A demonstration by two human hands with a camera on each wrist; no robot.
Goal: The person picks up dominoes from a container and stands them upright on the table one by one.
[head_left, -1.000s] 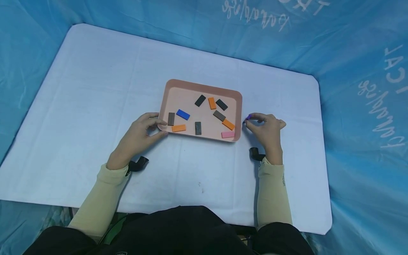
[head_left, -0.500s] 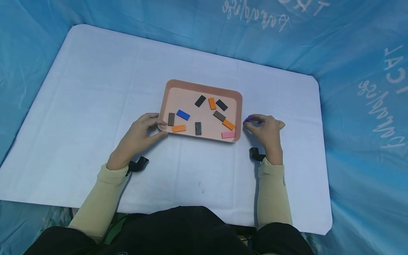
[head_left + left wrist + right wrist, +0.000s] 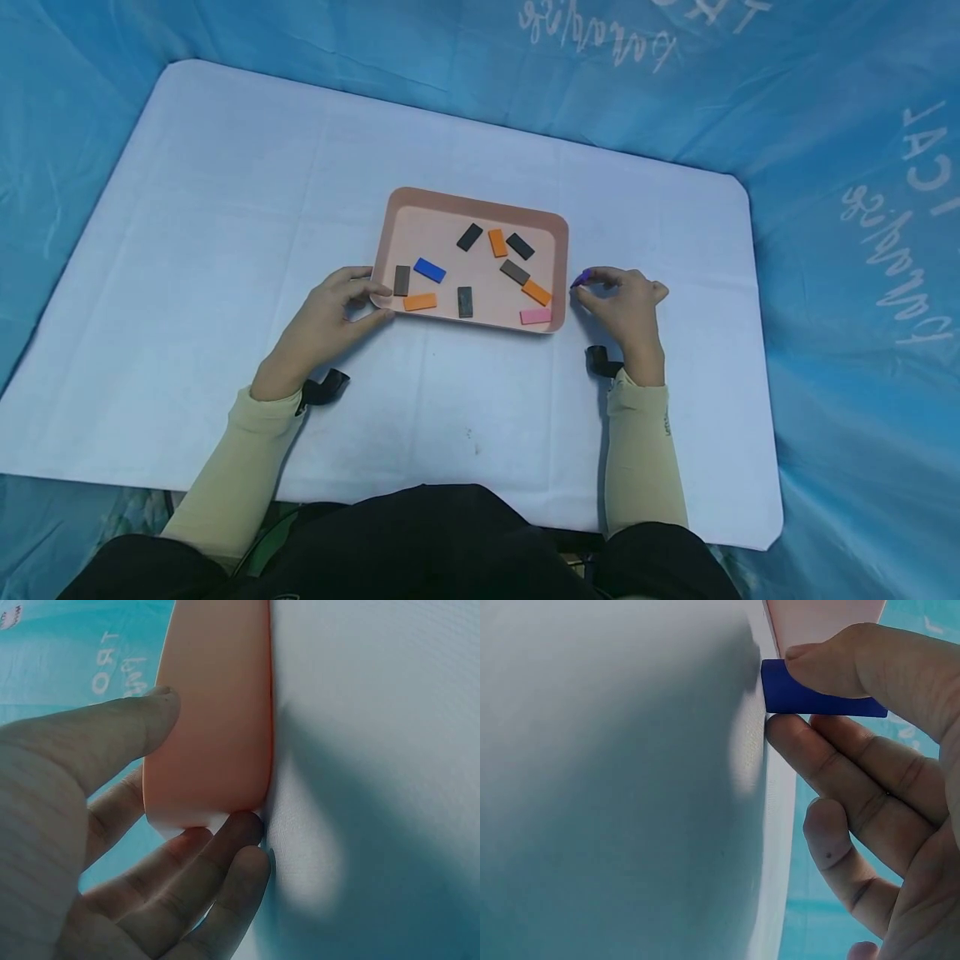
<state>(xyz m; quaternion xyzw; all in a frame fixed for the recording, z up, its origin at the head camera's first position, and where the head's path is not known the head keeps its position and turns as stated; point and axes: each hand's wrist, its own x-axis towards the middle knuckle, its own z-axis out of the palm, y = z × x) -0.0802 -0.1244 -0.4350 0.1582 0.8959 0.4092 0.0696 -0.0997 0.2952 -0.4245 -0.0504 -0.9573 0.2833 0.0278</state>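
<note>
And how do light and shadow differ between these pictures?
Head view: fairly even light, with a narrow shadow along the right sleeve on the white table; left wrist view: a broad blue-grey shadow beside the pink tray; right wrist view: a large soft-edged shadow, and the held block looks deep blue, though purple in the head view.

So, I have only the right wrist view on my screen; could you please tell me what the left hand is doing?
Observer: The left hand grips the tray at its near left corner.
Operator: Thank you; how many blocks lie inside it?
Observer: Ten, seen from the head view.
Operator: And which one lies closest to the near right corner, please?
Observer: The pink block.
</note>
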